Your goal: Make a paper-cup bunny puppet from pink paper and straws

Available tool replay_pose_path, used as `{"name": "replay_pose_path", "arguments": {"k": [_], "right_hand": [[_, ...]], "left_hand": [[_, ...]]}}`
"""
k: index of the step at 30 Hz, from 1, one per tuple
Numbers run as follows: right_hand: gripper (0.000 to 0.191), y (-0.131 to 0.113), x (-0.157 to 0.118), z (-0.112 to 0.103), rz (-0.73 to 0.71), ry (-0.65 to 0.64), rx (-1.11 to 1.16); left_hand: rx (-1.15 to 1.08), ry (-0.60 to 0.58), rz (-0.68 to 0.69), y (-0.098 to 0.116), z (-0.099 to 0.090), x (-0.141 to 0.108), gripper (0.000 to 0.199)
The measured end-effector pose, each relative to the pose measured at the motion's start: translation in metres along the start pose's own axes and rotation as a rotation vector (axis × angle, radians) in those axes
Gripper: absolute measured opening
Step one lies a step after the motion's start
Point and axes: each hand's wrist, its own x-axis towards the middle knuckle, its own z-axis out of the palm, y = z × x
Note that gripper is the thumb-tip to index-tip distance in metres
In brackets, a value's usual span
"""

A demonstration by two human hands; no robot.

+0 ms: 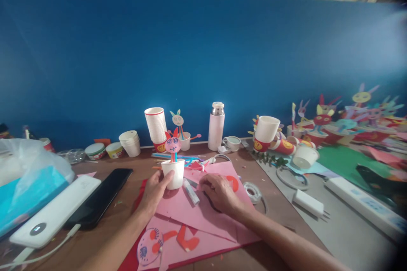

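Observation:
My left hand is wrapped round a white paper cup, its thumb across the front. A pink paper face with red ears rises out of the cup on coloured strips. My right hand lies low over pink paper, fingers curled inward; what they hold, if anything, is hidden. Between both hands lies a glue stick. A round drawn paper face and orange paper cut-outs rest nearer to me. An orange-red paper piece is just beyond my right hand.
Behind the cup stand a stack of paper cups, another cup figure and a pink thermos. On the left lie a phone and power bank. Tape, a charger and a power strip lie right.

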Motion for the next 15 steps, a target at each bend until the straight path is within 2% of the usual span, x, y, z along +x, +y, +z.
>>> {"name": "replay_pose_path", "arguments": {"k": [6,13,15], "right_hand": [[0.016,-0.003,0.001,-0.002,0.035,-0.015,0.011],[0.017,-0.003,0.004,-0.009,-0.012,-0.107,-0.338],[0.018,-0.004,0.006,-0.009,-0.024,-0.092,-0.424]], "left_hand": [[0.067,-0.025,0.014,-0.004,-0.003,0.000,0.037],[0.094,-0.048,-0.029,-0.010,-0.006,0.004,0.041],[0.086,-0.051,-0.023,-0.009,-0.005,0.004,0.043]]}}
